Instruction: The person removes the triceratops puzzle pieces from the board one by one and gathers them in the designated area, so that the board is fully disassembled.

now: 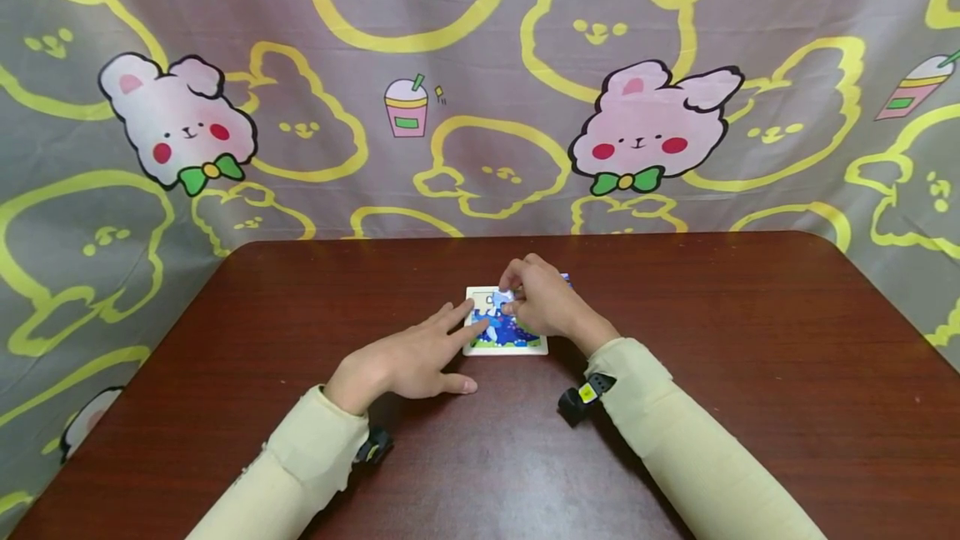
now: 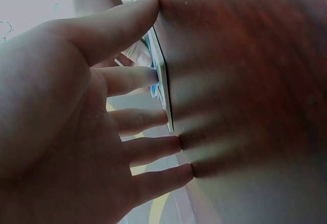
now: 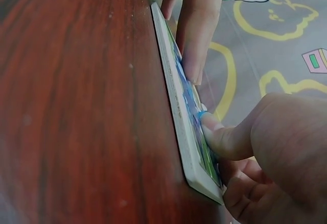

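A small jigsaw puzzle [image 1: 506, 338] with a blue picture lies in a pale frame on the table. Its upper left part shows bare tray. My right hand [image 1: 546, 297] is over the upper right of the puzzle, thumb and index finger pinching a light blue puzzle piece [image 1: 500, 300] at the board's surface. In the right wrist view, the thumb presses at a blue bit by the puzzle [image 3: 187, 99]. My left hand [image 1: 423, 357] is spread with straight fingers; its index fingertip rests on the puzzle and another finger touches the frame's left edge [image 2: 164, 89].
Something blue and white [image 1: 566, 279] shows partly behind the right hand. The brown table [image 1: 712, 340] extends around the puzzle. A curtain [image 1: 480, 82] with cartoon prints hangs behind its far edge. Black straps with small devices [image 1: 581, 397] sit at both wrists.
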`<state>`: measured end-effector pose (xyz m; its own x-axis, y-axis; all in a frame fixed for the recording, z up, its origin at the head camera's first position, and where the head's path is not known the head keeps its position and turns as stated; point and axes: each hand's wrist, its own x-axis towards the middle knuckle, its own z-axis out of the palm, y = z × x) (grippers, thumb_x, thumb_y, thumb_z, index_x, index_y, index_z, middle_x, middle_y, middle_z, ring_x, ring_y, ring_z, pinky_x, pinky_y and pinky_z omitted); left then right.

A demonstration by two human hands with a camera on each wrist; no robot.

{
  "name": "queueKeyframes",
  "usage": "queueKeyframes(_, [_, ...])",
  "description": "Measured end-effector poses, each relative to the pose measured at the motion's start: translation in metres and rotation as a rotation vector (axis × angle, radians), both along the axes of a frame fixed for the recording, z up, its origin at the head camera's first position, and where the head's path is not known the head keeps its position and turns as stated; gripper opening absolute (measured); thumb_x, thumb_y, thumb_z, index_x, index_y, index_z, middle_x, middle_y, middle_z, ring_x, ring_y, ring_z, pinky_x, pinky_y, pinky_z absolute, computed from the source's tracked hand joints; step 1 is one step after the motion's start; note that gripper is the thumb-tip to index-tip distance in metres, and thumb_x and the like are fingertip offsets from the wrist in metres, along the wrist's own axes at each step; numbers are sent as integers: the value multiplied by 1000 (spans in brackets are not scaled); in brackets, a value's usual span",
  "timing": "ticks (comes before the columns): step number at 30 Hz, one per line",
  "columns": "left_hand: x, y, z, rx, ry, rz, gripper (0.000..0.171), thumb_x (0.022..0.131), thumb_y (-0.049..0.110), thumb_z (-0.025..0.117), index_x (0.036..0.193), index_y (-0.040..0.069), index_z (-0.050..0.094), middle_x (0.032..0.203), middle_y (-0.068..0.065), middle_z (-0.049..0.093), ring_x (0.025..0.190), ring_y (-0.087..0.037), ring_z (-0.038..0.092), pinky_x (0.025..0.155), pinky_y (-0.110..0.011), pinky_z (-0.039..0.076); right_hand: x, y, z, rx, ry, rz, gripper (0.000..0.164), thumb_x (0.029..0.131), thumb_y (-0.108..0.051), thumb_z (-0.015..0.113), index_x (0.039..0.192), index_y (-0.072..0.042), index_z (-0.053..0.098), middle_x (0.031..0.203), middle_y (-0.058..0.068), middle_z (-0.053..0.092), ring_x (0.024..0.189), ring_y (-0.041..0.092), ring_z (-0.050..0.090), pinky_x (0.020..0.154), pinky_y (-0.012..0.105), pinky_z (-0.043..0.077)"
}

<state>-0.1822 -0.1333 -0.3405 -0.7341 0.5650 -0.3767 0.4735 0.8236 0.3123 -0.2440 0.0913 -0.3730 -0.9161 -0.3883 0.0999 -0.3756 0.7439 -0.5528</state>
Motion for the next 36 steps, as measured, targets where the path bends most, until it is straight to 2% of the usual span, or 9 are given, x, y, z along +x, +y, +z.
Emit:
queueKeyframes(19, [0,-1,0,5,3,-2,82,104,44,67,171,21,25,181,-9,2,167,-39,6,130,-58,27,-2,3,-1,-71,2,13,22,91,-11,84,107,-10,68,109,11,65,99,26,65,89,42,58])
queueKeyframes(28, [0,1,0,-7,-4,7,83,103,45,68,171,24,24,182,-6,1,168,-37,5,131,-58,26,0,3,1,-97,-77,-21,21,91,-12,85,107,-12,71,107,9,64,95,24,61,87,41,56])
queueKeyframes(36, [-1,2,0,-9,-6,10,84,103,45,68,171,25,23,182,-6,0,168,-36,4,131,-57,26,-1,3,3,-96,-68,-38,21,89,-13,87,106,-12,74,100,8,66,91,22,62,83,37,54])
